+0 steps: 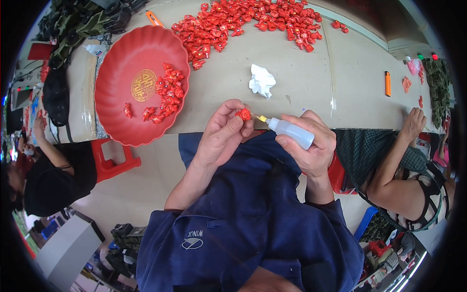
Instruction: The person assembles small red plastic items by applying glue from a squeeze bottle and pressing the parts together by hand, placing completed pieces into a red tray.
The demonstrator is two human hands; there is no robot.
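I see L grip (pixel 223 134) pinching red piece (pixel 244 114) right of tray (pixel 114 80); R grip (pixel 315 142) wrapped round bottle (pixel 293 133), farther right of tray. Risk imo: oversqueeze could flood piece, nozzle (pixel 262 118) slip wet L grip.

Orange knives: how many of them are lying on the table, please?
2: one knife beyond the red tray, left of the piled red pieces; another knife on the table, far right. Some may be hidden.

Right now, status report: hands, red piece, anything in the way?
Left hand pinching small red piece. Right hand gripping squeeze bottle, yellow tip near piece. White tissue beyond, not in the way.
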